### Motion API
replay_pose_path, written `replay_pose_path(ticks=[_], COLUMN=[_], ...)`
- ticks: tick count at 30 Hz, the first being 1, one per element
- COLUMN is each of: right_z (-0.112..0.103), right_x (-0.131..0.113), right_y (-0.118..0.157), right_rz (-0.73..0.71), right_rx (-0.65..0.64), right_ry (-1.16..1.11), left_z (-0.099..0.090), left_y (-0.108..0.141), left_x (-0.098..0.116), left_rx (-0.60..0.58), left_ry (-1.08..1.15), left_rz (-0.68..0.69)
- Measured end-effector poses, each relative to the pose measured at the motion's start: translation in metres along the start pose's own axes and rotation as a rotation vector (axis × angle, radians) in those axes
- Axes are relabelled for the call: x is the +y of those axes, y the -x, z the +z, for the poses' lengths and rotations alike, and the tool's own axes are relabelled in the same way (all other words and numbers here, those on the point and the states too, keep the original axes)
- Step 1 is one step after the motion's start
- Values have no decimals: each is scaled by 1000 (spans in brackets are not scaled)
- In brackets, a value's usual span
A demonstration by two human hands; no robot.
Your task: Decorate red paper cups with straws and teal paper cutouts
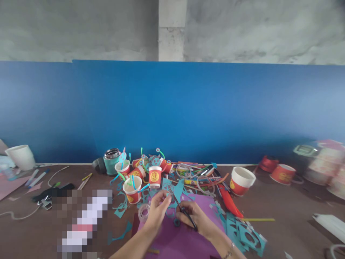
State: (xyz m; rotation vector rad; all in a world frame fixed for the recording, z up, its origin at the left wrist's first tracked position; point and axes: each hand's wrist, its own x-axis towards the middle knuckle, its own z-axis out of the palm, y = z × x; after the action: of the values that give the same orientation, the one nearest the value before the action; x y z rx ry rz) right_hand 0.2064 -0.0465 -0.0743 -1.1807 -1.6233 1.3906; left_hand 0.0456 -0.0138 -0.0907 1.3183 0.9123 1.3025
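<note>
My right hand (198, 217) grips a pair of scissors (177, 202) with dark handles, their blades pointing up and left. Pinched between the fingertips of my left hand (159, 208) is a piece of blue paper (166, 184) with a small drawing on it, right by the blades. How far the blades are spread is too small to tell. Both hands are above a purple sheet (180, 244). A roll of clear tape (143, 212) lies just left of my left hand.
Behind my hands stand red-and-white paper cups (155, 177) with straws and blue paper cutouts. Pens and tape rolls crowd the table's back, beside a red pouch (230, 203). Blue paper scraps (246, 235) lie at right. Stacked cups (242, 180) and a teal flask (111, 162) stand farther out.
</note>
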Motion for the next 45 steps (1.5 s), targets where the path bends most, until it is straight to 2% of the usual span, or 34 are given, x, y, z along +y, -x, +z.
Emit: replay_pose_path(ticks=[9, 17, 26, 39, 45], right_z=[0, -2, 0, -3, -2], right_x=[0, 0, 1, 3, 6], right_y=[1, 2, 1, 0, 0], right_rz=[-34, -27, -29, -26, -45], right_rx=[-3, -15, -31, -32, -8], right_ry=[0, 49, 18, 54, 15], left_z=[0, 1, -3, 0, 0], left_y=[0, 1, -2, 2, 2], left_x=[-2, 5, -6, 4, -1], left_rx=[-25, 16, -46, 8, -89], left_ry=[12, 24, 10, -14, 52], left_rz=[-10, -16, 13, -20, -20])
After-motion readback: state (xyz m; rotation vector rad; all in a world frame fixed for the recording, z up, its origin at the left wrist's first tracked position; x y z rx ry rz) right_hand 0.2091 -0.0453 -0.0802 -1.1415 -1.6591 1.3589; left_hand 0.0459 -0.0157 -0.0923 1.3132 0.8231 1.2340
